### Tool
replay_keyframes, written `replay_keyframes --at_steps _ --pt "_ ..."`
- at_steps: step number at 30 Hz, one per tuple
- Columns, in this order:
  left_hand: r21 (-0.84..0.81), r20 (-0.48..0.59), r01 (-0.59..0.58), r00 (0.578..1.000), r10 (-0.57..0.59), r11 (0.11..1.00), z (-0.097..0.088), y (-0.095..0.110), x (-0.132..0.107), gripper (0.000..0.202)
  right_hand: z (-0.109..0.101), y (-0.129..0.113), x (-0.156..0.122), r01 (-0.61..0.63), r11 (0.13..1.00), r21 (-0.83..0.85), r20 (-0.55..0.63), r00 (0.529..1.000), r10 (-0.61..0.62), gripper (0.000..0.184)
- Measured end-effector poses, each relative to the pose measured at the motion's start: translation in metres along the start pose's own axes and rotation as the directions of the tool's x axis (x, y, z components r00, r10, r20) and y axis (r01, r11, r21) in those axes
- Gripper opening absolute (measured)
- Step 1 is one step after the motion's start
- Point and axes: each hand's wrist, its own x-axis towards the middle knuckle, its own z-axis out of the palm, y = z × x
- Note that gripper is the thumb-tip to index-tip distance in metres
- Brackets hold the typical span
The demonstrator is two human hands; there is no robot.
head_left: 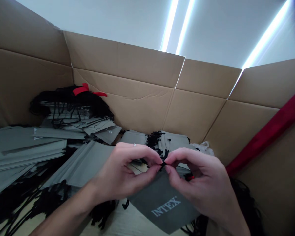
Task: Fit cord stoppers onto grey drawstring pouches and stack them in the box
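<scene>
Two hands work over piles of bags inside a cardboard box (137, 108). L hand (117, 173) & R hand (199, 185) both in narrow pinch grip, thumb + fingertips on a black cord (164, 163), hands nearly touching there. Cord runs to top edge of dark grey bag (162, 209) w/ white INTEX print, bag tilted just under hands, over other bags. Ring (134, 144) on L hand. More grey bags (26, 147) lie in flat stacks to the L, black cords tangled thru them. Black cord bundle (71, 101) w/ red ribbon (82, 89) sits on stack by back wall. Red strap (267, 131) runs along R wall of box. Ceiling lights (169, 26) show above box flaps.
</scene>
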Motion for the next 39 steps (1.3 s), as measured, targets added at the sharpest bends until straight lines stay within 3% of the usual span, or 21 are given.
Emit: replay_keyframes --at_steps 7,15,21,30,36,39 --pt "0.079 -0.025 -0.071 0.997 0.073 0.994 0.003 0.000 -0.001 0.014 -0.001 -0.001 -0.002 0.017 1.000 -0.004 0.011 1.000 -0.017 0.017" --pt "0.031 -0.052 -0.046 0.998 0.047 0.998 0.010 -0.005 -0.003 0.015 -0.003 -0.007 0.000 0.055 0.998 -0.034 0.048 0.997 -0.053 0.016" --pt "0.013 -0.065 -0.017 0.998 0.018 1.000 0.014 -0.004 -0.003 0.014 0.002 -0.008 -0.001 0.091 0.995 -0.046 -0.007 0.996 -0.091 0.015" --pt "-0.133 -0.066 -0.015 0.998 0.006 0.991 0.014 -0.007 -0.005 0.019 0.005 -0.003 0.000 -0.048 0.981 0.188 0.037 0.998 0.042 0.018" --pt "-0.172 -0.129 -0.128 0.986 0.107 0.977 0.016 -0.010 -0.004 0.022 0.009 0.002 0.002 -0.197 0.932 0.306 0.090 0.980 0.178 0.016" --pt "-0.133 -0.107 -0.141 0.986 0.127 0.981 0.013 -0.010 -0.003 0.020 0.008 0.004 0.004 -0.235 0.921 0.311 0.116 0.971 0.208 0.013"
